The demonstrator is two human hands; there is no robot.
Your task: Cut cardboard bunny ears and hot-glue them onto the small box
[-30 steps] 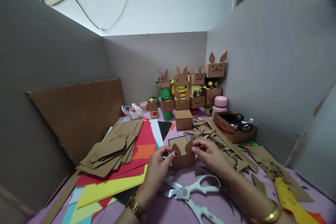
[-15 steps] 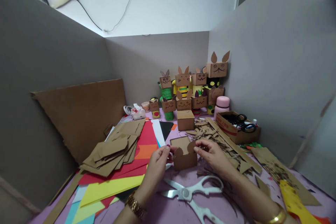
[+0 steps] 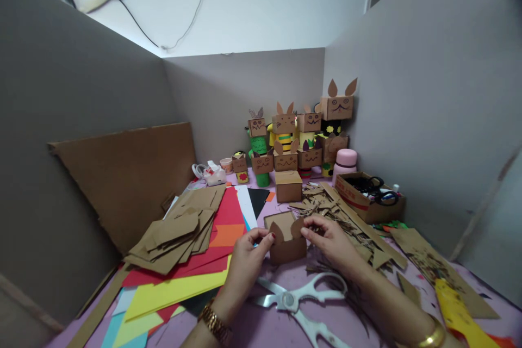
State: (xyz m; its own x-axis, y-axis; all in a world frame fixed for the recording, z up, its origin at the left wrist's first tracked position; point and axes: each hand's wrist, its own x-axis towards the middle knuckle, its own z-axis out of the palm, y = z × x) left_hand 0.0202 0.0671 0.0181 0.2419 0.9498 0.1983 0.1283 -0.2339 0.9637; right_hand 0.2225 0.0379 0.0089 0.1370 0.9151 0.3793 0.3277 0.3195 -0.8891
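L grip, R grip pinch cardbd ears; box btwn, prob. touching ears.

Box, cardboard, brown, paler on top; on the tabletop, below centre of frame, front face toward the viewer. Left ear and right ear, brown, pointed; both upright, set apart, at the box's front upper edge.
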